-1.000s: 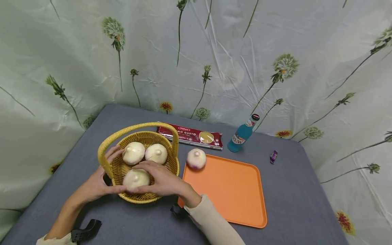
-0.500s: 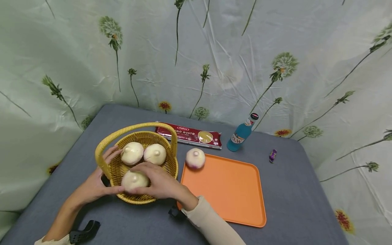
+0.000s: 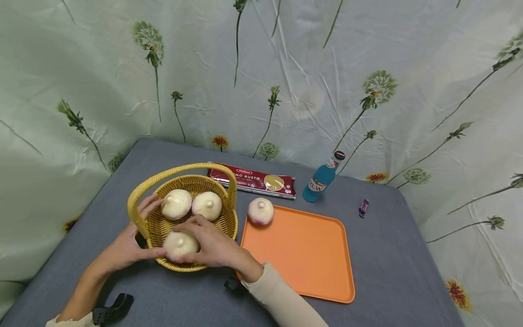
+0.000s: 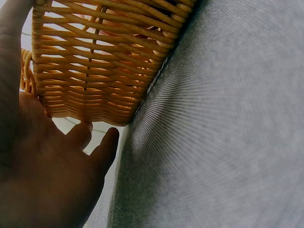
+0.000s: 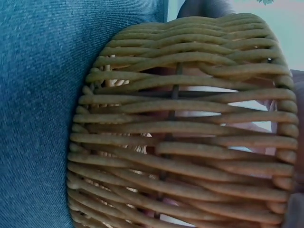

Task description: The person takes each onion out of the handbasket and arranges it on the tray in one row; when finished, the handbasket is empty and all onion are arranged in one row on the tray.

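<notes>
In the head view, the round yellow wicker basket (image 3: 227,213) held three white bulbs like onions or turnips: the 11 o'clock bulb (image 3: 175,204), the 1 o'clock bulb (image 3: 207,205) and the 7 o'clock bulb (image 3: 180,246). The right hand (image 3: 214,245) was clamped on this last one, thumb and fingers apart around it, covering part of it. The left hand (image 3: 130,244) gripped the basket's wall between 7 and 10 o'clock. An arched yellow handle (image 3: 180,170) spanned the basket and crossed in front of a long red packet (image 3: 251,180) at 2 o'clock. Toward 4 o'clock lay a flat orange rectangular tray (image 3: 302,254), with a white-and-purple bulb (image 3: 261,210) at its 10 o'clock corner, a blue glass bottle (image 3: 320,180) beyond at 1 and a small purple-wrapped sweet (image 3: 364,208) at 2.

In the left wrist view, the left hand lay against the woven wall, above grey cloth (image 4: 237,123).

In the right wrist view, wickerwork filled most of the frame; the contents behind its gaps could not be told.
</notes>
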Tool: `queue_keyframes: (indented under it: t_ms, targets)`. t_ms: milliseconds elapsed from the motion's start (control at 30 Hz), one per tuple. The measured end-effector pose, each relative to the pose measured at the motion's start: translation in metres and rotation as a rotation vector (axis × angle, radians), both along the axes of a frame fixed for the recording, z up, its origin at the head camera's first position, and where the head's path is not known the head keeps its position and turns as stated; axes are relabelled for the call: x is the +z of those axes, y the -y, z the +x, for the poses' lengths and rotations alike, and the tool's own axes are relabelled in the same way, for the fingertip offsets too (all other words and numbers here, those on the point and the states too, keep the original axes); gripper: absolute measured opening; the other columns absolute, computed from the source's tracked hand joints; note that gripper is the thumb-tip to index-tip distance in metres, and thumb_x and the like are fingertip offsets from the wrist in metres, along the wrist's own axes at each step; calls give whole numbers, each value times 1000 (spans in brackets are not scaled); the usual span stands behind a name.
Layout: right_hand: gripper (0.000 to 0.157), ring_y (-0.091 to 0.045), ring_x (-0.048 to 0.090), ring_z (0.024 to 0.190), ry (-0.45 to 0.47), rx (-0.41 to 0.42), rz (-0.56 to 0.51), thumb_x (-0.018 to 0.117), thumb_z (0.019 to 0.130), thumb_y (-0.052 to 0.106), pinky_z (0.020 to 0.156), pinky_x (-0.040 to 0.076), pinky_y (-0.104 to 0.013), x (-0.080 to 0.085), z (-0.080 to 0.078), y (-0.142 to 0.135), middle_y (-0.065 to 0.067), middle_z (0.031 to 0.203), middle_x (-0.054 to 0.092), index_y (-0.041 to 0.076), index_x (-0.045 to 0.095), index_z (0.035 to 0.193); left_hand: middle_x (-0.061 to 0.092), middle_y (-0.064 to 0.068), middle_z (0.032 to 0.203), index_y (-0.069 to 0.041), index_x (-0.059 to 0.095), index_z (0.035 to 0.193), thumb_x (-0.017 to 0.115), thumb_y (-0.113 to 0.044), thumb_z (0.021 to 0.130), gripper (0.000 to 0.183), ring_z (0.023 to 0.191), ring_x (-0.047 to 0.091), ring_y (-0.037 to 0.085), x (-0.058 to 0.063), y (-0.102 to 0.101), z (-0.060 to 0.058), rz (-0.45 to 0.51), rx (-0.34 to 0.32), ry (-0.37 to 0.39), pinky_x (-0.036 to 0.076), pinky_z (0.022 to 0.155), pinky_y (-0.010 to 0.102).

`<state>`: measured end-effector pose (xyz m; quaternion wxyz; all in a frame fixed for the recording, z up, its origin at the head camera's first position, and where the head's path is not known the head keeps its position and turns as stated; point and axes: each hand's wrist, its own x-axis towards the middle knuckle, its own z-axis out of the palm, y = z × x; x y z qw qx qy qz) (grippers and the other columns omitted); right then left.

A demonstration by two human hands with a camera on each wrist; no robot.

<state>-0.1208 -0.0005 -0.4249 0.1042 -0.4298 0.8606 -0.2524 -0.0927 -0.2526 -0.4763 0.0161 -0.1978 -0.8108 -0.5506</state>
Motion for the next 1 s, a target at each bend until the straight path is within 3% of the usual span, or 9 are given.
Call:
queue_keyframes:
  t_ms: [67, 200, 300, 500, 700, 800, 900, 933, 1000]
  targets:
    - [58, -8, 50, 120, -8, 0, 1, 76, 89, 39, 97, 41, -19, 0, 0, 0, -1, 133, 54, 22, 56, 141, 1, 3, 168, -16, 25, 159, 87, -2, 67, 111, 150, 3, 9, 1, 0, 1, 5, 1, 11, 9, 106, 72]
    - [58, -8, 50, 121, -20, 1, -6, 77, 88, 39, 99, 40, -18, -1, 0, 0, 0, 133, 55, 22, 57, 139, 2, 5, 168, -16, 26, 159, 87, -1, 67, 112, 150, 4, 8, 0, 0, 2, -2, 4, -3, 10, 117, 41]
    - [58, -8, 51, 123, -31, 0, -13, 78, 87, 38, 101, 39, -18, -1, 0, -1, 1, 134, 56, 21, 58, 139, 3, 6, 168, -15, 27, 159, 87, -1, 66, 112, 149, 5, 7, -1, 0, 1, -12, 7, -25, 12, 108, 16]
    - [56, -5, 49, 130, -27, -9, -49, 75, 89, 41, 105, 38, -21, 1, 0, -2, 5, 138, 58, 21, 58, 138, 3, 9, 167, -14, 27, 158, 88, -2, 65, 112, 149, 6, 7, -2, 0, 0, -6, -1, -43, 14, 103, 11]
    - [54, -3, 51, 126, 20, -27, -147, 78, 87, 42, 102, 40, -20, 1, -2, -5, 6, 134, 61, 21, 61, 134, 3, 8, 167, -15, 26, 159, 87, -2, 66, 112, 150, 5, 10, -1, 0, 2, -8, 2, -23, 13, 109, 18]
    - [55, -3, 51, 125, 50, -44, -198, 81, 84, 39, 102, 40, -21, 2, -4, -7, 6, 133, 62, 20, 61, 133, 3, 7, 167, -15, 26, 159, 87, -2, 66, 111, 151, 4, 13, 0, 0, 1, 2, 1, -14, 11, 117, 41]
    - [57, -2, 51, 125, 58, -64, -228, 82, 83, 39, 103, 40, -22, 1, -6, -8, 8, 133, 62, 21, 61, 133, 2, 5, 168, -17, 26, 159, 87, -2, 67, 111, 151, 2, 13, 1, -1, 0, 6, -2, 4, 9, 110, 67]
    - [58, -2, 50, 125, 59, -67, -237, 82, 83, 39, 103, 40, -22, 1, -6, -9, 8, 133, 62, 21, 61, 134, 1, 5, 168, -17, 26, 159, 87, -2, 68, 111, 151, 2, 13, 1, 0, 0, 8, -4, 5, 8, 109, 69]
    - [58, -1, 50, 125, 46, -70, -245, 82, 83, 40, 103, 40, -22, 1, -6, -9, 9, 133, 61, 23, 60, 134, 2, 6, 168, -16, 26, 159, 87, -1, 67, 110, 151, 2, 13, 1, 0, 1, 8, -3, -2, 8, 115, 57]
